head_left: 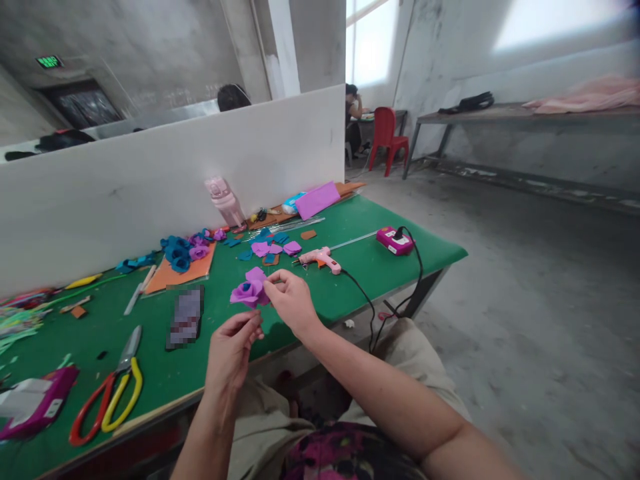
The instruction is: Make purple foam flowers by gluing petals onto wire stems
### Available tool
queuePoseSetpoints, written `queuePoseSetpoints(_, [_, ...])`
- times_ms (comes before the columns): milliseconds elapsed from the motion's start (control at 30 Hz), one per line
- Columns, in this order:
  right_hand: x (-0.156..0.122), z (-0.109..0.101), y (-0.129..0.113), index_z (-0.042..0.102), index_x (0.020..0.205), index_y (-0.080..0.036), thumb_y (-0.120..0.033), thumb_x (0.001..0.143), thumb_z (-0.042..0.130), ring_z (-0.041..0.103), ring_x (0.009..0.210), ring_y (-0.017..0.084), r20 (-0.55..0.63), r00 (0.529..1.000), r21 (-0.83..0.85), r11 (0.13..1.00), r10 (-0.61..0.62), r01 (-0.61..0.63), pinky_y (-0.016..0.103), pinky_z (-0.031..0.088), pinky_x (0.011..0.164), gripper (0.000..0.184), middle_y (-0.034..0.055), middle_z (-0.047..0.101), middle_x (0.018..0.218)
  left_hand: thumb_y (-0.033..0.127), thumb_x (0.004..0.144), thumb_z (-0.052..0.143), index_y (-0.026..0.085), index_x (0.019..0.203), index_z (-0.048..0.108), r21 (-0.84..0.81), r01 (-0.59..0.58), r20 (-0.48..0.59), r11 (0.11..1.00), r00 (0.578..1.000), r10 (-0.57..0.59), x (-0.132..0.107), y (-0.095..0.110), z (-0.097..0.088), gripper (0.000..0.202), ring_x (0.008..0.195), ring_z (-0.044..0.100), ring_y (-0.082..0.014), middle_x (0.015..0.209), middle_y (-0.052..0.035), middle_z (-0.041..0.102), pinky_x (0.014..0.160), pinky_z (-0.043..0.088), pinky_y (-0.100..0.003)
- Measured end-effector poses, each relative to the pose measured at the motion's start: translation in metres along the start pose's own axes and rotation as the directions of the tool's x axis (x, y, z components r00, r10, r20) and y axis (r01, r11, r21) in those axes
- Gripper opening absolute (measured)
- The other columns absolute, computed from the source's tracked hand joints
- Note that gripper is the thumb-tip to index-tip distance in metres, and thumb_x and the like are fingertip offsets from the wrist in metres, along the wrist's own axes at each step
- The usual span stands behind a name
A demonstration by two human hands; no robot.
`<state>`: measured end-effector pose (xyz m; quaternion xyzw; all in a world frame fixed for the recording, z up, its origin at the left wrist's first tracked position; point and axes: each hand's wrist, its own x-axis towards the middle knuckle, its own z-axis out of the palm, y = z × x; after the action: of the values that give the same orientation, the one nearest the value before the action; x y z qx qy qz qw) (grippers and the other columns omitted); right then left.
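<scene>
A purple felt flower (250, 289) with a blue centre hangs over the green table (320, 303). My right hand (291, 300) pinches its petals from the right. Below it, my left hand (233, 350) has its fingertips pressed together under the flower, on its stem or base; the stem itself is too thin to make out. A pink glue gun (322, 259) lies on the table just beyond my right hand, its black cord running off the front edge.
Red-and-yellow scissors (111, 389) and a phone (185, 317) lie to the left. Blue and purple felt flowers (183, 253) sit on an orange sheet. A pink bottle (225, 202) stands by the white divider (150, 187). A pink power box (395, 241) sits right. A person sits by a red chair (387, 137) far off.
</scene>
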<state>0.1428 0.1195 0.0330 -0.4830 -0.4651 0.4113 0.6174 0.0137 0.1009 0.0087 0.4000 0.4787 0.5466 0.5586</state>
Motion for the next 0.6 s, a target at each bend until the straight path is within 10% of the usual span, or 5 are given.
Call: queuePoseSetpoints(600, [-0.001, -0.013, 0.011, 0.067, 0.067, -0.016, -0.016, 0.054, 0.046, 0.049, 0.061, 0.011, 0.192, 0.962, 0.379, 0.889, 0.195, -0.256, 0.022, 0.036, 0.061, 0.025, -0.0013, 0.062, 0.061, 0.028, 0.059, 0.076, 0.014, 0.073, 0.07, 0.137, -0.084, -0.025, 0.987, 0.996, 0.088, 0.002, -0.015, 0.004, 0.021, 0.053, 0.051, -0.0089, 0.06, 0.0005, 0.062, 0.053, 0.041, -0.021])
